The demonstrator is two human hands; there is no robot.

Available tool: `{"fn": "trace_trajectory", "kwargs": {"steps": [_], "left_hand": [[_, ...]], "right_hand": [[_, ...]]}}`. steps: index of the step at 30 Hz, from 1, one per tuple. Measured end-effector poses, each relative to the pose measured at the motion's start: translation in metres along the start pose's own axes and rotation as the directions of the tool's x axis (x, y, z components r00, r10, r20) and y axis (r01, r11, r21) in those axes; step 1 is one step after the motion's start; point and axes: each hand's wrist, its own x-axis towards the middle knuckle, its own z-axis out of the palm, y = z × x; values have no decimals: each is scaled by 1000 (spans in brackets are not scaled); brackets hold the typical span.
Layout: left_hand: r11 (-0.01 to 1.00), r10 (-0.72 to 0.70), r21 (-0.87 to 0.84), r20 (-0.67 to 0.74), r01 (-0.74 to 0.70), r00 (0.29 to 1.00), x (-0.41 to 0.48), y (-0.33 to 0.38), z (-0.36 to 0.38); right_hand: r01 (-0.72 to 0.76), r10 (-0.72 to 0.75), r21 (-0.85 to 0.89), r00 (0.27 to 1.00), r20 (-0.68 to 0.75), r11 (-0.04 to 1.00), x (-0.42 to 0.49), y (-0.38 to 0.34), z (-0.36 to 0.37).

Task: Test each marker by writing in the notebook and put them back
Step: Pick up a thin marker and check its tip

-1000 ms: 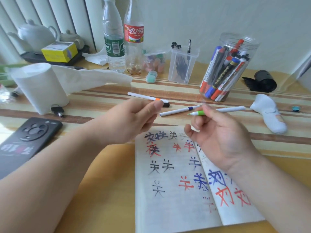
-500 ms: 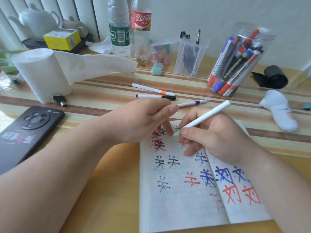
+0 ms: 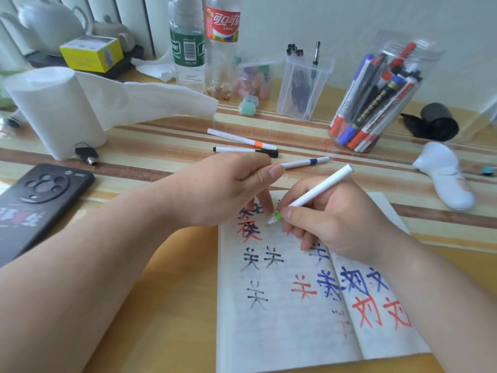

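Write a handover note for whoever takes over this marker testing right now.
Right hand grips the green-banded marker, tip at the notebook's upper left page.
Left hand rests on the notebook's top edge; whether it holds a cap is hidden.
Orange-banded marker, black-capped marker and blue-banded marker lie beyond the notebook; more stand in the jar.
Done: black, red and blue writing on the pages.
Left: no green writing shows yet; write, then likely return the loose markers to the jar.

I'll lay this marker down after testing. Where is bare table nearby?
Bare striped table: between the open white notebook and the white sock-shaped object; between the white tissue roll and the loose white markers. Crowded: around the clear plastic marker jar.
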Motion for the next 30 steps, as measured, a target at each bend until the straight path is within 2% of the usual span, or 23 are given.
{"fn": "trace_trajectory", "kwargs": {"steps": [10,16,22,27,30], "left_hand": [[1000,-5,21,1,5,1000,1,0,-1],[1000,-9,19,5,8,1000,0,2,-1],[1000,-10,22,-4,10,1000,1,1,0],[1000,5,2,8,-5,1000,1,4,0],[1000,16,3,9,-16,1000,1,3,0]], "right_hand": [[-15,14,-48,999,-31,999,2,0,0],[-31,31,88,1000,-2,996,-1,0,-1],[-5,7,-38,998,63,999,-4,-5,-1],[-2,-2,-122,1000,-31,993,0,-3,-1],[-23,20,-65,998,-54,998,1,1,-2]]}}
